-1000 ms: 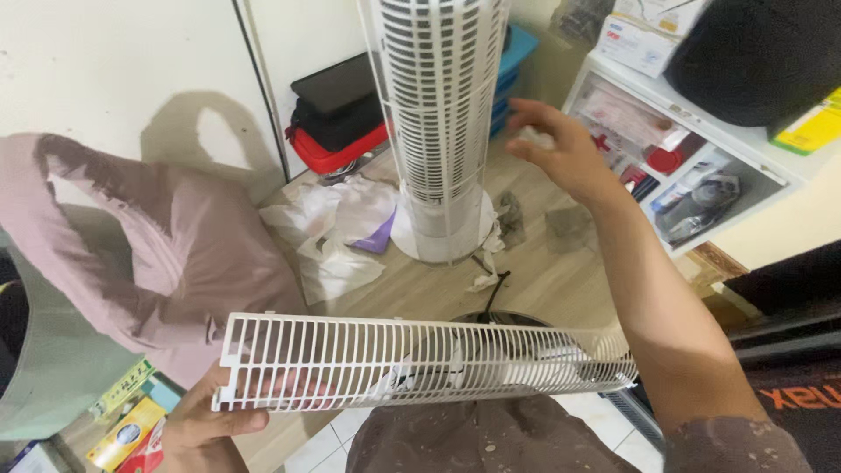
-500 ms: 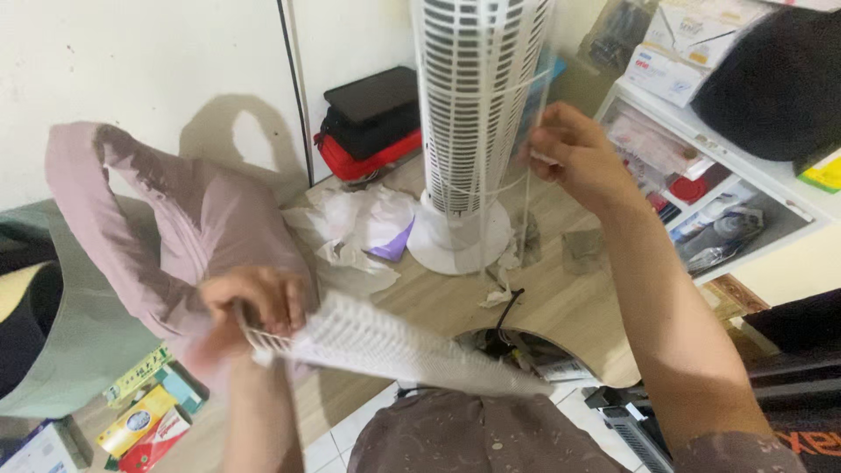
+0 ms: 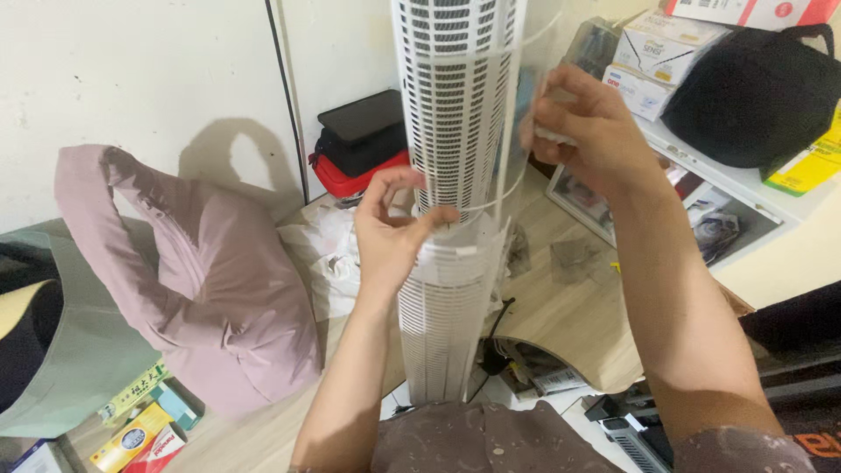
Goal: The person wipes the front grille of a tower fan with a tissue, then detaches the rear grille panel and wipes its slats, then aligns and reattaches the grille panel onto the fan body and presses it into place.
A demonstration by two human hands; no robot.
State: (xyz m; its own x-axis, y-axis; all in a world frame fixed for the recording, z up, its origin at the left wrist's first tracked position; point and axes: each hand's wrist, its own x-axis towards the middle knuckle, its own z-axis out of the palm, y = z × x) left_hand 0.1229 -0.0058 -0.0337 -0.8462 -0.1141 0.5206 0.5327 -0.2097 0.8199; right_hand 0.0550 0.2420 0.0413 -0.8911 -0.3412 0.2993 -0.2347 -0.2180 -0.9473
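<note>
Holding white grille panel (image 3: 447, 307) upright against white tower fan (image 3: 455, 96), centre of view, above wooden floor (image 3: 569, 307). Panel: long, narrow, curved plastic, fine horizontal slats, lower end down near the lap, upper end overlapping the fan's slotted body. Fan body: tall column, rows of small rectangular vents, thin vertical rib along right side.

Left hand (image 3: 390, 232): fingers curled, thumb and fingertips pinching the panel's upper left edge. Right hand (image 3: 587, 131): fingers bent and closed around the fan's right edge at the rib; exact grip partly hidden.

Pink jacket (image 3: 201, 263) heaped at left. Black bag (image 3: 753, 88) and small boxes (image 3: 657, 48) on white shelf (image 3: 771, 210) at right.
</note>
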